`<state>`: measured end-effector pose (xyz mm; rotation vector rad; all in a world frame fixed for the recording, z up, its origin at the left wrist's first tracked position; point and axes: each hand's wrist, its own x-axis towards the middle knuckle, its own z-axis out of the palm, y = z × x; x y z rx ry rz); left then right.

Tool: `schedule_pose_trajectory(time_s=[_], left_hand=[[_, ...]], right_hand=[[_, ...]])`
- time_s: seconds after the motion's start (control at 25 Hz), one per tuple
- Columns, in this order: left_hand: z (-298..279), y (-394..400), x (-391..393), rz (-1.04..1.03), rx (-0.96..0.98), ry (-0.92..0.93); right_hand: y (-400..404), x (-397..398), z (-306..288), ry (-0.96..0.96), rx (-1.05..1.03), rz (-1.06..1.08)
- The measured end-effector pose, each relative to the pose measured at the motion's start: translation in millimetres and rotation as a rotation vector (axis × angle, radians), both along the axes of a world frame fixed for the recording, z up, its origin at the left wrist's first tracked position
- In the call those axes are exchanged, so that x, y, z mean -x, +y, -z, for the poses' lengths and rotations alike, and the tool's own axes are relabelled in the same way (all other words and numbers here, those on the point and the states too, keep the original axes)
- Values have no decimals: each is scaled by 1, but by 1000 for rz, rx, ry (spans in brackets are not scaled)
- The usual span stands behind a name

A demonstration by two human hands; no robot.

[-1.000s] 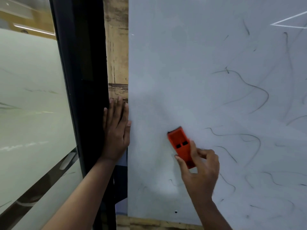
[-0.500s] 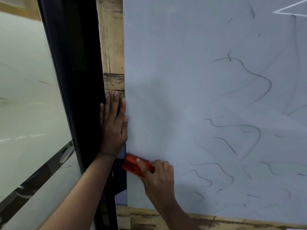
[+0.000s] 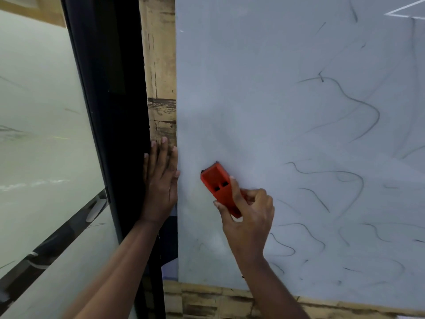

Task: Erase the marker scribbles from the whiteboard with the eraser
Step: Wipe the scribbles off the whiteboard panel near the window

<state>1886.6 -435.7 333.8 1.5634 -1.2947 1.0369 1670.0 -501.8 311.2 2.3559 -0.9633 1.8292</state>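
R hand [image 3: 247, 217] swept eraser [image 3: 219, 187] up-right from board's lower-left edge.

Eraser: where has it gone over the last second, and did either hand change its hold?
The eraser, gripped throughout by the right hand, swept down-left to the whiteboard's lower left edge, then back up-right to about where it started, long body tilted up-left again. The left hand stayed flat by the board's left edge. The scribbles on the right remain.
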Motion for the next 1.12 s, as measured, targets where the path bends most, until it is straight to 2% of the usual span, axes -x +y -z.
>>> schedule_pose_trajectory(time_s=[0.08,0.16,0.32,0.4,0.48,0.56,0.72,0.8,0.92,1.12], left_hand=[[0,0,0,6,2,0],[0,-1,-1,8,4,-8],[3,-1,-2,-11,10,-9],[4,0,-1,-9,4,-14],[2,0,-1,-5,2,-13],[3,1,-1,-2,1,-2],[15,0,2,-14,6,26],[26,-1,3,-37,4,21],[39,-4,2,-105,-5,-5],[45,-11,-1,-182,39,-78]], right_hand=[[1,-4,-6,14,25,-32],[4,-9,11,168,107,-58],[9,-12,100,537,211,-95],[7,-4,133,609,212,-111],[6,0,141,632,209,-124],[4,4,130,563,214,-146],[-18,22,61,106,46,-43],[-25,30,41,0,48,-6],[-23,26,53,116,120,-42],[-8,10,142,457,153,-133]])
